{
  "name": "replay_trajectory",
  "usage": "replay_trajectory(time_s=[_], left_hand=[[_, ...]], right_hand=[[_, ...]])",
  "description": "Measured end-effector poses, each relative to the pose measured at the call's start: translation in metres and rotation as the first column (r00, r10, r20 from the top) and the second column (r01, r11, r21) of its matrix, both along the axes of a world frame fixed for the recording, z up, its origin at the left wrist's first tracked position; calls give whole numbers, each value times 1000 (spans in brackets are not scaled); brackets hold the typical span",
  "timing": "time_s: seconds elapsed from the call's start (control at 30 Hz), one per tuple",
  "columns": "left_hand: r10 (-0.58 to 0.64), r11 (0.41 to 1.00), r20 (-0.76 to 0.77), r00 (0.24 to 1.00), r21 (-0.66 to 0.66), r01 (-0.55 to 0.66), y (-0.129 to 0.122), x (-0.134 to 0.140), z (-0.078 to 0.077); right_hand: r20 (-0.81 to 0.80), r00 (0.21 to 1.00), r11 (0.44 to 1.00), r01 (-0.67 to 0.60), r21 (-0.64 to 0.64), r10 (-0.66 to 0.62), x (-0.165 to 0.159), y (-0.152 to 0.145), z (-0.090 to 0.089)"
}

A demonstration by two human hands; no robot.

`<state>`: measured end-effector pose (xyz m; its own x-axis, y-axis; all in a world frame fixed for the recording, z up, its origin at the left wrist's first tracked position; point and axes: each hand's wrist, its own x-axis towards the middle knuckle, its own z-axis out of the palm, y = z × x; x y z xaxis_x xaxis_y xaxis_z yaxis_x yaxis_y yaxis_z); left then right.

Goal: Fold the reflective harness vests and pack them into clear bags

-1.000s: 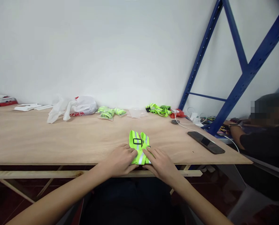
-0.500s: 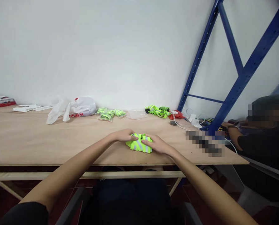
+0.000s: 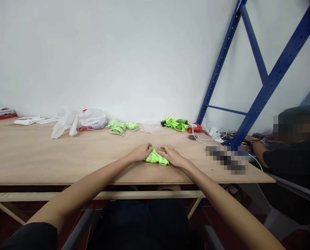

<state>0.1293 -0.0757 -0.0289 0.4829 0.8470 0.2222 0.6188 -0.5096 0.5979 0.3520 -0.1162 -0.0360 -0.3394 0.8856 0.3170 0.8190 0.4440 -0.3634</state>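
Between my hands, on the tabletop, is a compact bundle of folded reflective straps (image 3: 157,158), neon yellow with silver stripes. My left hand (image 3: 141,152) grips its left end, thumb on the near side and fingers bent over the back. At the right end, my right hand (image 3: 172,156) holds the bundle with its thumb across the top, the fingers curved behind. Parts of the bundle's ends and far side are hidden by the hands.
Along the wall lie packed neon bundles in clear bags (image 3: 119,128), a clear plastic bag (image 3: 150,127), loose reflective straps (image 3: 178,124) and a white carrier bag (image 3: 94,119). Right of the wooden table (image 3: 66,156) stand a blue metal rack (image 3: 259,93) and a seated person (image 3: 298,152).
The bundle looks lower and more compact, with less of its front showing. Both hands have moved slightly; the left has shifted right, and the right hand's fingers are more bent.
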Motion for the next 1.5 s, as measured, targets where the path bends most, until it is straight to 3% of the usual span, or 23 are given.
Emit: replay_trajectory(time_s=[0.13, 0.3, 0.47, 0.6, 0.67, 0.93, 1.1, 1.27, 1.5], left_hand=[[26, 999, 73, 997, 17, -27, -6, 10, -11], [6, 999, 223, 975, 40, -15, -8, 17, -13], [-48, 999, 398, 916, 36, 37, -12, 19, -16], [-45, 998, 410, 911, 63, 21, -16, 21, -18], [-30, 998, 410, 912, 67, 3, -18, 22, -18], [97, 995, 385, 918, -7, -102, -20, 25, -14], [163, 986, 434, 886, -110, -128, -21, 30, -11], [179, 984, 418, 890, -75, -163, -24, 35, -10], [80, 994, 387, 919, 38, -102, -24, 33, -12]], right_hand=[[6, 1000, 999, 21, -38, -21, -2, -2, -3], [-264, 963, 988, -91, -121, 57, -10, -7, -4], [-524, 846, 977, -183, -110, 99, -22, -8, -8], [-754, 656, 976, -138, -168, -37, -34, -2, -14], [-801, 589, 975, -98, -198, -104, -38, 1, -16], [-857, 471, 976, 43, -214, -209, -50, -1, -17], [-854, 483, 981, 105, -163, -194, -60, 2, -22], [-817, 543, 979, 156, -130, -195, -60, 8, -28], [-630, 757, 983, 169, -70, -175, -50, 8, -21]])
